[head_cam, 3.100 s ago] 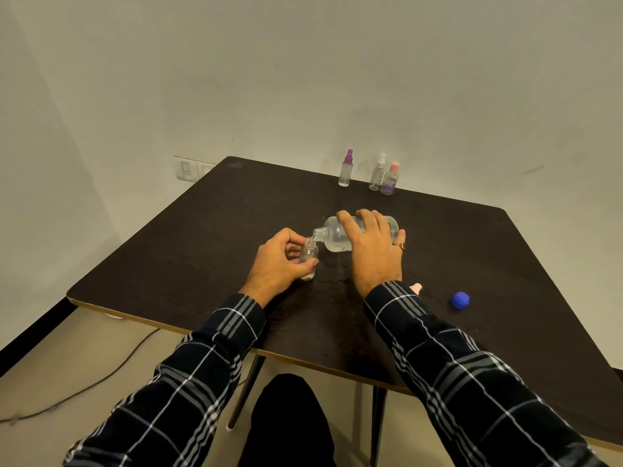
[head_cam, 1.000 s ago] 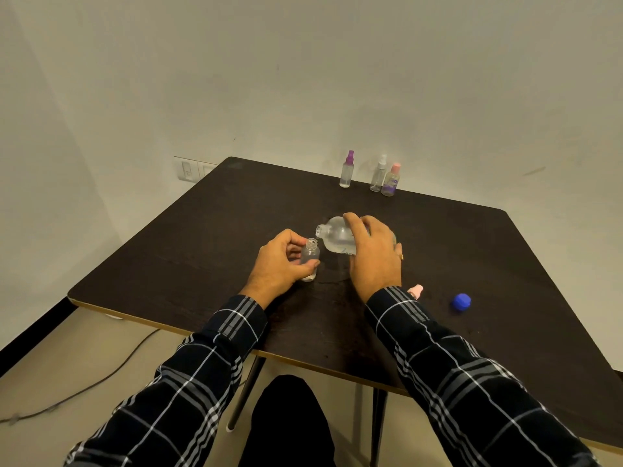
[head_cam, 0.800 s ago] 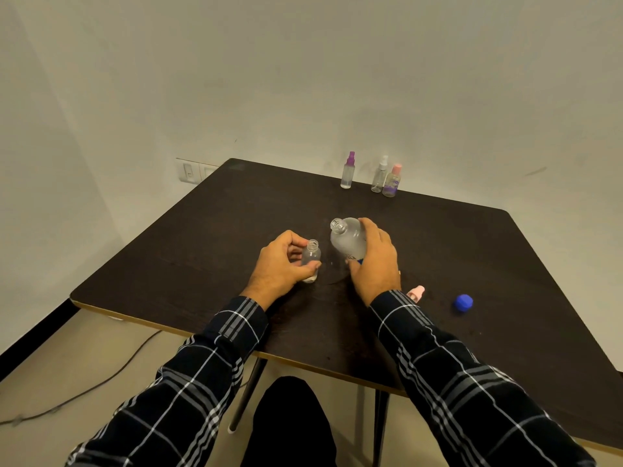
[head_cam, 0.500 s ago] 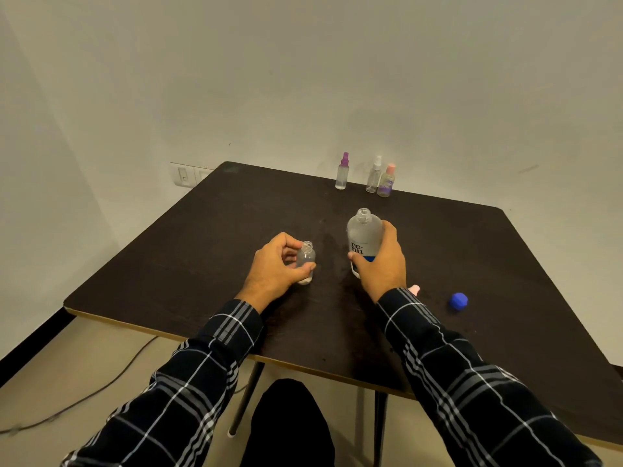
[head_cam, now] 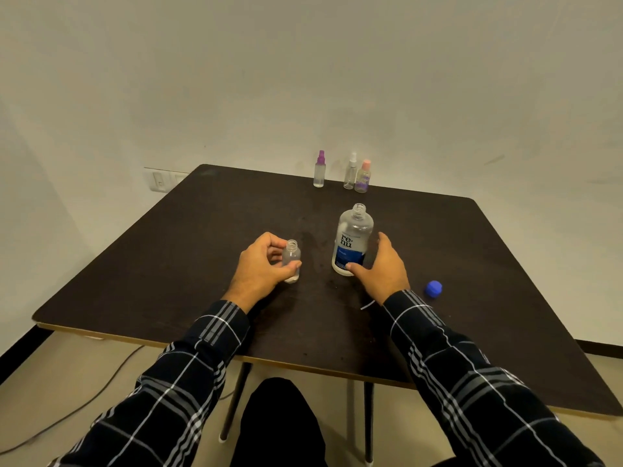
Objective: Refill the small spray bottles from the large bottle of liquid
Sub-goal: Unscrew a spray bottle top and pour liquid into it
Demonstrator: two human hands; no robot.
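The large clear bottle (head_cam: 352, 241) with a blue label stands upright and uncapped at mid-table. My right hand (head_cam: 381, 267) is spread just right of it; the thumb tip touches its lower label and the fingers are straight, off the bottle. My left hand (head_cam: 261, 267) grips a small clear bottle (head_cam: 291, 259), uncapped and upright on the table, left of the large one. Three capped small spray bottles stand at the far edge: purple-topped (head_cam: 319, 170), white-topped (head_cam: 351, 171) and pink-topped (head_cam: 363, 176).
A blue cap (head_cam: 433, 288) lies on the dark table (head_cam: 202, 247) right of my right wrist. A thin white tube (head_cam: 367, 305) pokes out from under that wrist. A wall socket (head_cam: 158, 179) is behind the table's left corner, and a cable (head_cam: 67, 412) runs along the floor.
My right hand tipped the large bottle upright from its pouring tilt over the small bottle, set it on the table and loosened its grip. My left hand kept holding the small bottle.
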